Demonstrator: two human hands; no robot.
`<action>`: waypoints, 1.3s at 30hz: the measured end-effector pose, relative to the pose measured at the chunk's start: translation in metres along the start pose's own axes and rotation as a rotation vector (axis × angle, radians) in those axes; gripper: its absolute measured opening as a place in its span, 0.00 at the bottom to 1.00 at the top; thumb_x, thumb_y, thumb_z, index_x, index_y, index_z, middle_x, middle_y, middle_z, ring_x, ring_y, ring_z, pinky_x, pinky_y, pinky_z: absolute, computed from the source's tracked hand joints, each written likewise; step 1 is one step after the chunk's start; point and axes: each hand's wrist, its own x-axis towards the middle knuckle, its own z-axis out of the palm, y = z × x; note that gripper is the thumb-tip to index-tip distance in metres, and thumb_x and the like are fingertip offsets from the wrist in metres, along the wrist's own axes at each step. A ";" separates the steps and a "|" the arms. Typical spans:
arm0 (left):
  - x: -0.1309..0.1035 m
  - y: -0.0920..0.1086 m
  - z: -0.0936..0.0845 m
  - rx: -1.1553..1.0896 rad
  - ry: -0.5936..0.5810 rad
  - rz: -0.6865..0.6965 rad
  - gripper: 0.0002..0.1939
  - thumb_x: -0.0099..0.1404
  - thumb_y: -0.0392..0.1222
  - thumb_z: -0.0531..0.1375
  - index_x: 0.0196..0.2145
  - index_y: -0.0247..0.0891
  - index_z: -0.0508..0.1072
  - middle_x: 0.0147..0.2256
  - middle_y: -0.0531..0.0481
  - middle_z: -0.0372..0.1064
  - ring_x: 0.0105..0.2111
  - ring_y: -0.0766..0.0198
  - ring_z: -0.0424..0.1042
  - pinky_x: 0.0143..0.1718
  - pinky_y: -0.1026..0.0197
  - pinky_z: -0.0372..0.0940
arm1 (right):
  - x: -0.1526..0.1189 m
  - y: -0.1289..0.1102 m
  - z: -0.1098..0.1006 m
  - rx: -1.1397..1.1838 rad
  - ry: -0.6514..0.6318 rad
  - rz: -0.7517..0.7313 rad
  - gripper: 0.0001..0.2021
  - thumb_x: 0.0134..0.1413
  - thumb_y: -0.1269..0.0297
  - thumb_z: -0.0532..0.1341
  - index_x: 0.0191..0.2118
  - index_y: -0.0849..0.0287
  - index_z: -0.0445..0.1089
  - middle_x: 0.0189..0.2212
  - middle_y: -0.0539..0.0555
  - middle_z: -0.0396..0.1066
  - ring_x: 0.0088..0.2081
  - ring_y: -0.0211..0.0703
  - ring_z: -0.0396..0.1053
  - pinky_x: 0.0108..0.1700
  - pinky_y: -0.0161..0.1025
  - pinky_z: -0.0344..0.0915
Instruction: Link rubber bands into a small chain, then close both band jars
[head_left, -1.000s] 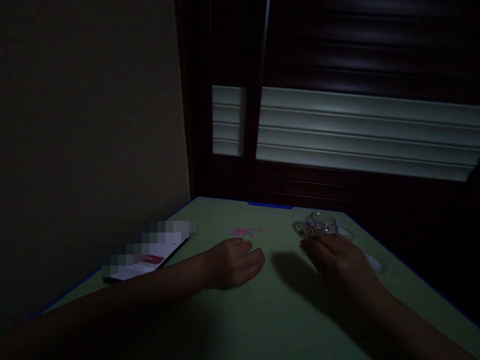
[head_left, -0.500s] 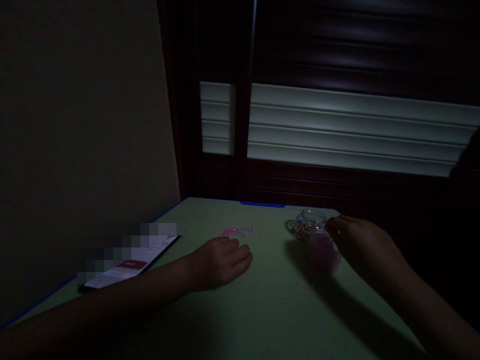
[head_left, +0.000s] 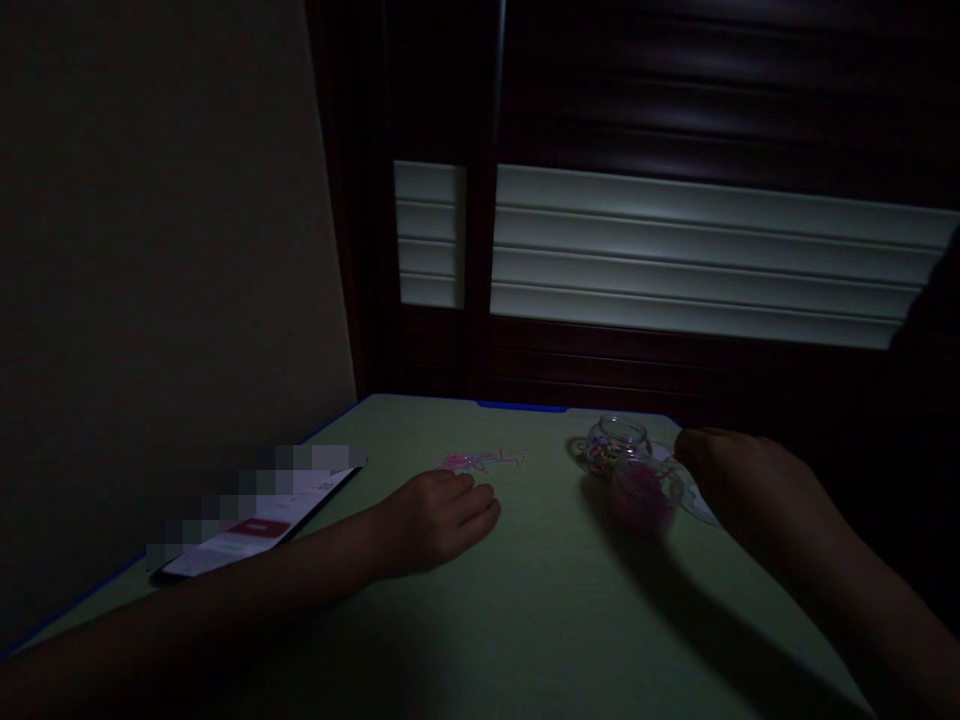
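My left hand [head_left: 442,515] rests on the table with its fingers curled in; what they hold, if anything, is hidden. Just beyond it lies a loose pile of thin pink and pale strips [head_left: 472,460]. On the right, my right hand [head_left: 746,485] is held with its fingers pinched together beside two clear jars, and its fingertips are too dark to show what is in them. The nearer open jar [head_left: 645,500] contains pink pieces. Behind it stands another open jar [head_left: 613,450] with multicoloured small rings or bands. A pale round lid [head_left: 699,505] lies partly beneath my right hand.
A tablet or phone-like flat screen [head_left: 247,535], partly pixelated, lies at the table's left edge. The pale green table [head_left: 525,620] has a blue rim. A wall [head_left: 165,250] rises on the left, and dark wooden panelling with white slats [head_left: 675,260] stands behind.
My right hand has drawn slightly right, away from the jars, and the pale lid beside them now shows. The pink jar, blurred before, now looks sharper. My left hand stays almost in place.
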 end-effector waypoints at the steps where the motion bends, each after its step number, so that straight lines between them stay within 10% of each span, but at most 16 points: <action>1: 0.000 0.000 0.001 -0.001 -0.006 -0.003 0.05 0.64 0.32 0.52 0.36 0.34 0.66 0.29 0.50 0.68 0.25 0.68 0.64 0.25 0.65 0.61 | 0.000 0.000 0.000 0.004 -0.014 0.001 0.10 0.50 0.74 0.52 0.31 0.58 0.69 0.30 0.55 0.73 0.28 0.43 0.69 0.27 0.36 0.53; 39: -0.002 0.001 0.007 0.017 -0.049 -0.046 0.04 0.64 0.32 0.51 0.34 0.35 0.66 0.27 0.53 0.64 0.24 0.69 0.63 0.25 0.64 0.60 | -0.002 -0.010 0.000 0.136 0.073 -0.052 0.12 0.53 0.72 0.51 0.35 0.57 0.72 0.31 0.54 0.73 0.30 0.42 0.71 0.30 0.35 0.59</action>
